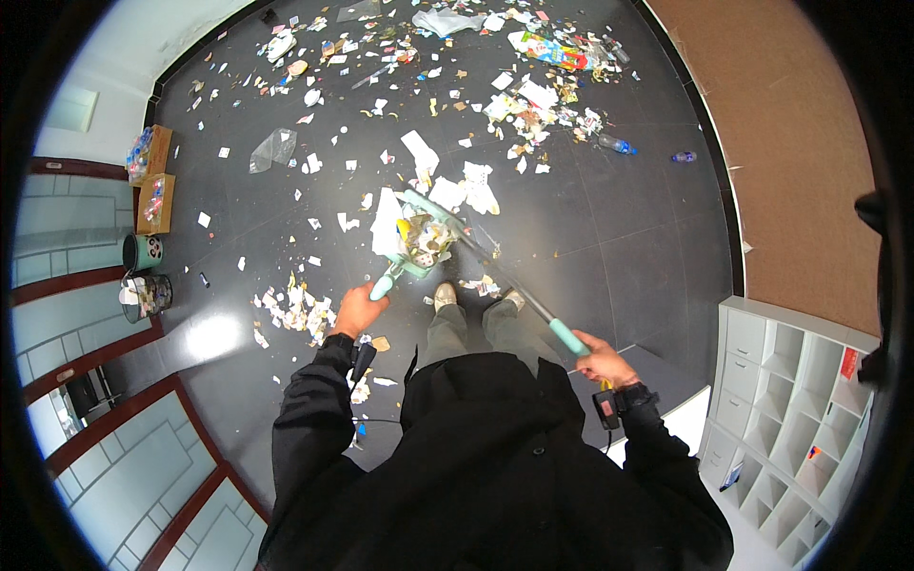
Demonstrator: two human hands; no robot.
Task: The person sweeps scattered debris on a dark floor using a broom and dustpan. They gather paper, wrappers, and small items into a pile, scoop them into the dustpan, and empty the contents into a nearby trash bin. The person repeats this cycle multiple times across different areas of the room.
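My left hand is closed round the short green handle of a dustpan, which is low over the floor in front of my feet. Mixed litter fills the pan, with paper scraps and a yellow piece among it. My right hand grips the green end of a broom with a grey stick. The green broom head lies across the far side of the pan, against the litter. White paper sheets stick out at the pan's left, and more crumpled paper lies just beyond the broom head.
Scraps spread over the dark tiled floor, with a pile at left and a heap far right. Plastic bottles lie near it. Cardboard boxes, a green bin and a wire basket line the left; white shelves stand right.
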